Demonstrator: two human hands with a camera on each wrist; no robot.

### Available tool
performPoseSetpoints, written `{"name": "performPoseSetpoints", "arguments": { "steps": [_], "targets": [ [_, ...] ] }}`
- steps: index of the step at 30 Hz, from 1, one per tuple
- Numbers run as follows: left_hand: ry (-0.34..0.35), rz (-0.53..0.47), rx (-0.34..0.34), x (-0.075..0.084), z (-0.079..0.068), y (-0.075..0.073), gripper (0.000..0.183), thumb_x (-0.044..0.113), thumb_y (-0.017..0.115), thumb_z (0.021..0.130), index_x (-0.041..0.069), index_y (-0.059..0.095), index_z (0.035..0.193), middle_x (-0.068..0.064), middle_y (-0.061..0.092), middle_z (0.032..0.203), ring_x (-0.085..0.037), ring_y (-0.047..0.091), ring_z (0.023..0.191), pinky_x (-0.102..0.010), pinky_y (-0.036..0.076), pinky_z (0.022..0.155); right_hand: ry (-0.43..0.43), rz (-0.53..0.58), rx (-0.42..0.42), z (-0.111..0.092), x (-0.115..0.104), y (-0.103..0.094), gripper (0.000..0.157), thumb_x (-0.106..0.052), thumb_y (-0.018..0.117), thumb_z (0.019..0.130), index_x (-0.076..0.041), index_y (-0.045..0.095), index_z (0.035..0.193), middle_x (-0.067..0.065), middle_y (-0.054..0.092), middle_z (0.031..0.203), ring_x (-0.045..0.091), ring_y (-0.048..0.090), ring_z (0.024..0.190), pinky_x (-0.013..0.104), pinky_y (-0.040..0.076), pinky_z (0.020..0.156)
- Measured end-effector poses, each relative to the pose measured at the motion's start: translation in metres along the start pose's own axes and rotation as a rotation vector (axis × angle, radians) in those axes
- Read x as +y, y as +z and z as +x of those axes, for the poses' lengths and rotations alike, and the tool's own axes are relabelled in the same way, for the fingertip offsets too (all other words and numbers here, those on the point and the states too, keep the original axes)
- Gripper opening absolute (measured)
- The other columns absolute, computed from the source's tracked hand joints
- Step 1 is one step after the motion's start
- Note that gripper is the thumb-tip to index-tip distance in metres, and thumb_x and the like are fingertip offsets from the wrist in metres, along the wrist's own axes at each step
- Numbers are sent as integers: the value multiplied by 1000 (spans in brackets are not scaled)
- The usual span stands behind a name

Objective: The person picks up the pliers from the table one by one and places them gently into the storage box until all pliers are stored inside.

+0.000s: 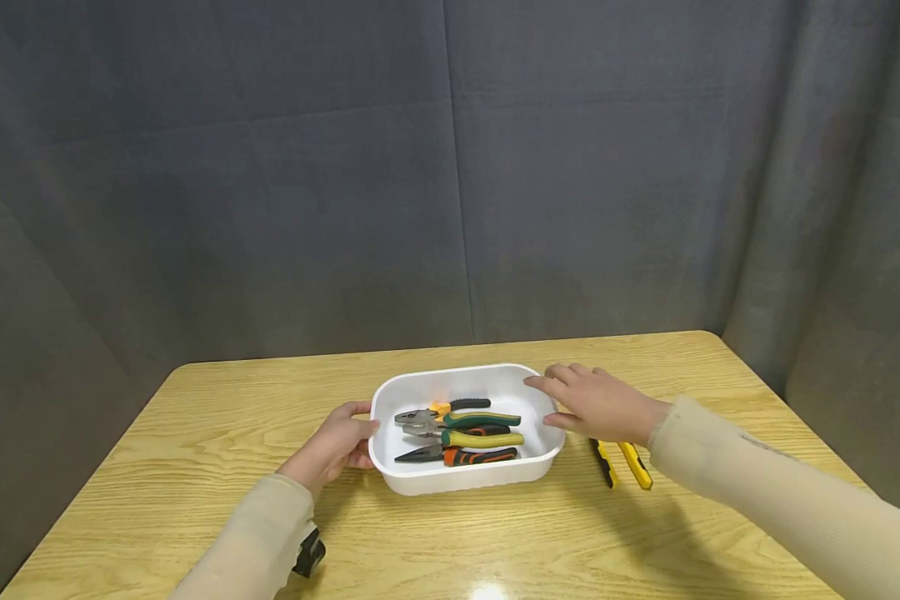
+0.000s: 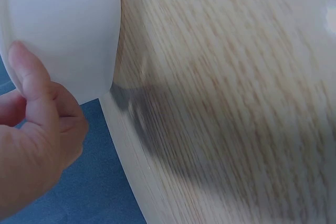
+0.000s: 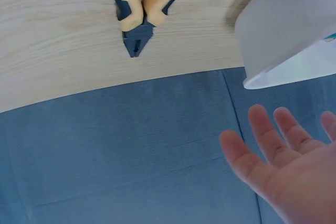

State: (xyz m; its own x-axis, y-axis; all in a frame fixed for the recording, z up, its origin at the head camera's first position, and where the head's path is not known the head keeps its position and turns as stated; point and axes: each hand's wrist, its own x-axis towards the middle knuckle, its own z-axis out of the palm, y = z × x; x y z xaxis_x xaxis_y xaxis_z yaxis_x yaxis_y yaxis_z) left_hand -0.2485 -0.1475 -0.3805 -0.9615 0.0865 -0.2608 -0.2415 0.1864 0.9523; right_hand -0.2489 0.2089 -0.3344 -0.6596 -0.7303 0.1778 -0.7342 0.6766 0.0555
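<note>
A white plastic bin [image 1: 465,481] sits over the middle of the table with several pliers lying in it. Among them are needle-nose pliers with orange-black handles [image 1: 480,456] and pliers with green-yellow handles [image 1: 487,438]. My left hand [image 1: 333,442] grips the bin's left end, thumb at the rim and fingers curled against the outer wall. At the right end, my right hand [image 1: 600,402] has its fingers spread; in the right wrist view these fingertips [image 3: 258,113] are apart from the rim. Whether the bin's base touches the table cannot be told.
Pliers with yellow-black handles [image 3: 128,1] lie on the wooden table [image 1: 210,433], right of the bin and partly behind my right forearm in the head view. A black strapped object [image 1: 310,552] shows at my left wrist. Grey curtain [image 1: 345,183] hangs behind the table.
</note>
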Motion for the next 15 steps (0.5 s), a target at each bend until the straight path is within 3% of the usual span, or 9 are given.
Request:
{"name": "performPoseSetpoints", "arguments": {
  "steps": [15],
  "targets": [
    [-3,-2,-6,1,-4,0,44,1,46,98,-11,32,139,-10,56,73,-11,53,53,-17,47,44,118,11,27,-21,9,1,54,-30,66,93,-5,49,138,15,56,121,35,56,105,59,51,81]
  ]
}}
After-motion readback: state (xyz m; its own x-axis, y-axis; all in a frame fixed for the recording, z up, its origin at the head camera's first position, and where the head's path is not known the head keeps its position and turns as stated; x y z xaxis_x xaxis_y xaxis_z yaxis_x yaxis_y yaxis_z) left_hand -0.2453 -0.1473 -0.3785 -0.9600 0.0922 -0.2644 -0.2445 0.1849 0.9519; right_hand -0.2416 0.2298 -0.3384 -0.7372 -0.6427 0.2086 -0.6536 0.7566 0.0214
